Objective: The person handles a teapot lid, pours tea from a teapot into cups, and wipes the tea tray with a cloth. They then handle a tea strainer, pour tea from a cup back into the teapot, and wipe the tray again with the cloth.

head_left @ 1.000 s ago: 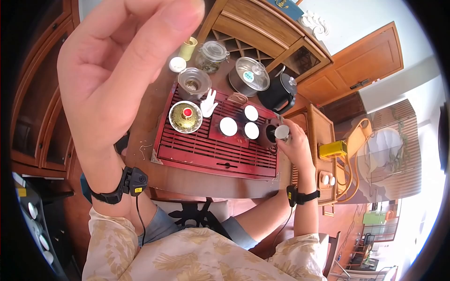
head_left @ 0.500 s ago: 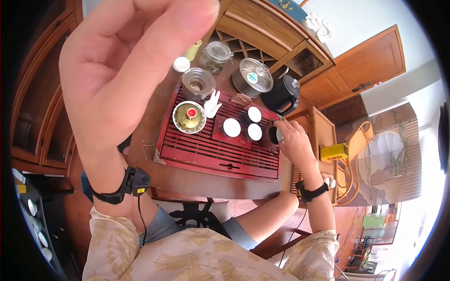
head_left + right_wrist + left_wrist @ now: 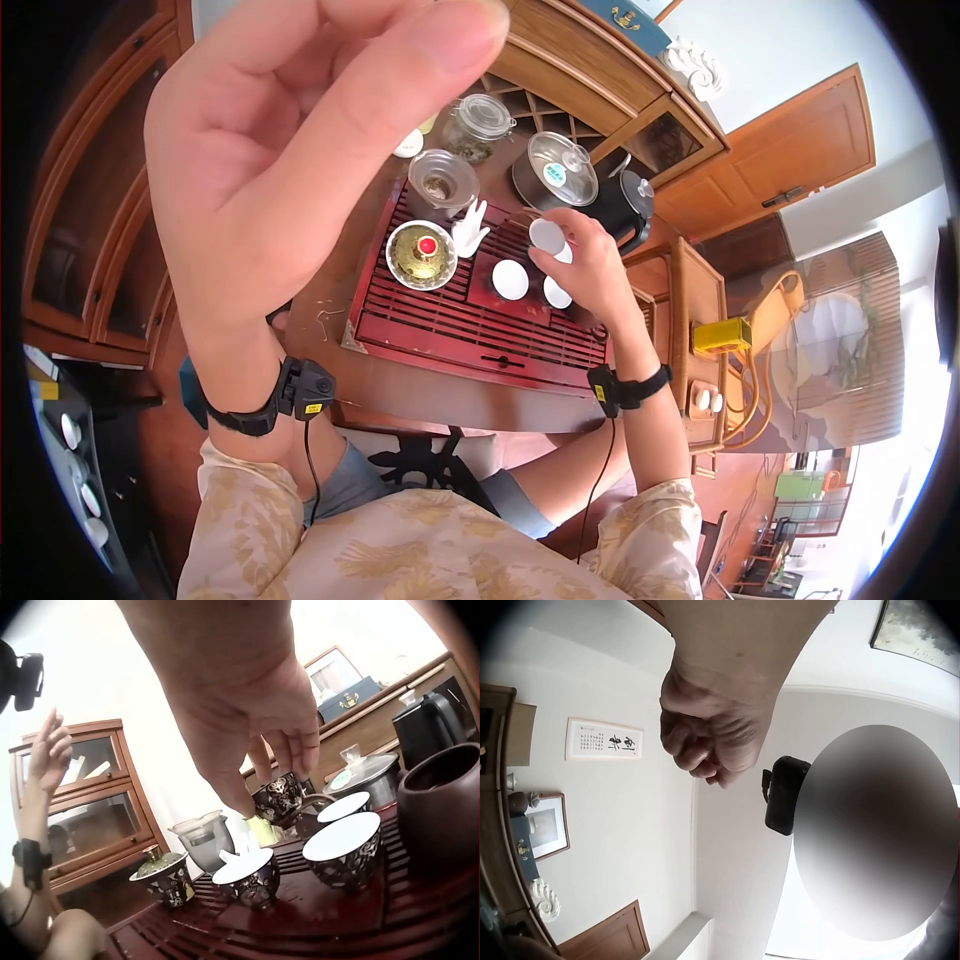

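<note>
My right hand (image 3: 588, 262) pinches a small white-lined cup (image 3: 547, 236) by its sides, over the far part of the red slatted tea tray (image 3: 440, 335). In the right wrist view this cup (image 3: 279, 799) shows a dark outside with a pale pattern, between thumb and fingers. Nearby on the tray stand a left cup (image 3: 510, 280) and a right cup (image 3: 558, 293); another is partly covered by the hand. A dark brown clay pot (image 3: 442, 802) stands at the tray's right. My left hand (image 3: 270, 170) is raised close to the head camera, fingers loosely curled, nothing visible in it.
A lidded bowl (image 3: 422, 255), a white hand-shaped figure (image 3: 470, 230) and a glass strainer cup (image 3: 443, 183) stand on the tray's left. Behind it are a clip-top jar (image 3: 480, 125), a lidded steel pot (image 3: 555, 170) and a black kettle (image 3: 627, 205).
My right hand has moved from the brown pot, where it held a cup at the pot's mouth, leftward and away from me over the cups. The left hand stays raised; the head view shifts slightly.
</note>
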`<state>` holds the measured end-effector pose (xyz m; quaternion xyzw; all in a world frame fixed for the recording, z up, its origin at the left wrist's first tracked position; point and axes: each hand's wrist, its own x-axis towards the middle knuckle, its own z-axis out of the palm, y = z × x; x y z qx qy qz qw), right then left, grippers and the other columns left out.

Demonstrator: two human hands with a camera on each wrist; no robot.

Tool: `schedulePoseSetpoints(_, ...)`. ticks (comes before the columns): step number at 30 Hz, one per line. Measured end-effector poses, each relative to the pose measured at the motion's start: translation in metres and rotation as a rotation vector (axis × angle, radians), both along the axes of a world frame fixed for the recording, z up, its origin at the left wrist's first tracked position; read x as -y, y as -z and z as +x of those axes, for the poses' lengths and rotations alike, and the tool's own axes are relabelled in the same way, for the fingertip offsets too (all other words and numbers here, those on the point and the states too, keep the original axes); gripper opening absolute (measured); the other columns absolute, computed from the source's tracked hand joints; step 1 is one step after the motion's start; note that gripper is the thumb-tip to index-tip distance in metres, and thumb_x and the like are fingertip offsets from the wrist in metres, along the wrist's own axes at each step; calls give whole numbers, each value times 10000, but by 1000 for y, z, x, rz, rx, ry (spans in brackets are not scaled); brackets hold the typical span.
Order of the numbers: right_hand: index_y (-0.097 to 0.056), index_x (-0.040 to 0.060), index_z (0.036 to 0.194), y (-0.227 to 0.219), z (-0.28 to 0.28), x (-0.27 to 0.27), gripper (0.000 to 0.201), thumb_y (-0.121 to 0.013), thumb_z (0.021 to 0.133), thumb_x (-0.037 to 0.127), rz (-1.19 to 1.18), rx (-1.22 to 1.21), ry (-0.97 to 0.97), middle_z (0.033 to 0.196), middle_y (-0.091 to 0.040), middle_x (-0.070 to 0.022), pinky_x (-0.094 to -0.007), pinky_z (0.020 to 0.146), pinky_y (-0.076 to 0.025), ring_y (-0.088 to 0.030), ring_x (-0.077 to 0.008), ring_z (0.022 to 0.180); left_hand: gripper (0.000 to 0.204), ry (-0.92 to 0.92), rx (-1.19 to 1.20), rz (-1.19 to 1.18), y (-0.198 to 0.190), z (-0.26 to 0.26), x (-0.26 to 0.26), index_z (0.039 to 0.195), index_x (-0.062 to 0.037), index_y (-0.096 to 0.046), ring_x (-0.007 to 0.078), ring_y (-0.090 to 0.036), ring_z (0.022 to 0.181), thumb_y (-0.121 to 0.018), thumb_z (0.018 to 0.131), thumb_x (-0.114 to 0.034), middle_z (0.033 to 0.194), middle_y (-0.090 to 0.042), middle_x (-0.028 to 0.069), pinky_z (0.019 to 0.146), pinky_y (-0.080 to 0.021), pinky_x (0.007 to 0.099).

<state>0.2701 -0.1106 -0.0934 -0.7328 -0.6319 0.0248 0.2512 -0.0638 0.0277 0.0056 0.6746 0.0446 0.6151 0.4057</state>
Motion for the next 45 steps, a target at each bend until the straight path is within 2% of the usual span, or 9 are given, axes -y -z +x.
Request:
schedulePoseSetpoints(15, -753, 5, 1241, 28, 3, -30, 482, -953, 843, 188, -146, -28, 32, 1102, -824, -201, -412, 946, -634, -813, -327, 1024, 164, -47, -11, 4, 1, -2, -4, 1134, -26, -710, -18, -433, 625, -608, 1181, -145, 826, -591, -40, 544, -282, 179)
schedulePoseSetpoints(18, -770, 17, 1199, 12, -3, -23, 395, -910, 872, 188, -161, -159, 82, 1125, -811, -247, -464, 944, -616, -788, -416, 1049, 169, -91, -14, -26, 1, 1, -1, 1119, -26, -701, -16, -413, 612, -596, 1186, -140, 793, -566, -46, 536, -274, 182)
schedulePoseSetpoints(22, -785, 23, 1172, -8, 3, 10, 267, -841, 933, 129, 64, -70, 94, 1027, -805, -224, -466, 895, -613, -782, -384, 1009, 186, -46, -109, -46, 10, -18, -23, 1105, -30, -687, -12, -386, 594, -577, 1196, -149, 750, -529, -50, 523, -260, 187)
schedulePoseSetpoints(24, -788, 17, 1118, -14, 5, 31, 232, -853, 920, 120, 49, -8, 222, 953, -787, -198, -465, 865, -611, -769, -372, 954, 194, -56, -107, -33, 11, -18, -24, 1105, -32, -682, -12, -377, 586, -570, 1202, -157, 740, -518, -51, 520, -255, 188)
schedulePoseSetpoints(27, -783, 14, 1066, -6, 14, 56, 232, -885, 904, 146, 16, 71, 235, 906, -764, -185, -457, 839, -612, -748, -364, 891, 198, 89, -7, -202, 24, -13, -32, 1107, -37, -679, -12, -381, 585, -564, 1207, -164, 738, -514, -54, 519, -253, 188)
schedulePoseSetpoints(30, -776, 2, 1027, 6, 10, 66, 257, -913, 887, 169, 17, 103, 198, 880, -758, -175, -450, 825, -610, -727, -358, 862, 196, 7, -141, 6, 9, -15, -23, 1106, -42, -673, -12, -386, 589, -563, 1210, -166, 742, -514, -56, 521, -255, 186)
schedulePoseSetpoints(35, -747, 34, 1164, 24, 0, 74, 528, -991, 798, 326, -74, 168, 198, 1113, -721, -229, -508, 977, -561, -673, -414, 1104, 194, 109, -44, -186, 26, -11, -29, 1107, -48, -669, -12, -392, 596, -560, 1212, -171, 748, -513, -59, 527, -258, 184)
schedulePoseSetpoints(38, -720, 15, 1146, 23, -10, 71, 531, -1002, 804, 308, -87, 186, 228, 1119, -779, -162, -483, 1023, -553, -686, -378, 1141, 196, 21, -104, -78, 14, -12, -22, 1107, -48, -671, -11, -394, 597, -562, 1211, -173, 748, -511, -59, 528, -258, 185)
schedulePoseSetpoints(45, -729, 19, 1164, 18, -21, 71, 511, -992, 802, 268, -86, 71, 138, 1084, -757, -210, -501, 962, -567, -690, -411, 1091, 199, -41, -126, 6, 5, -9, -18, 1107, -43, -673, -12, -395, 595, -567, 1209, -177, 747, -510, -58, 526, -258, 185)
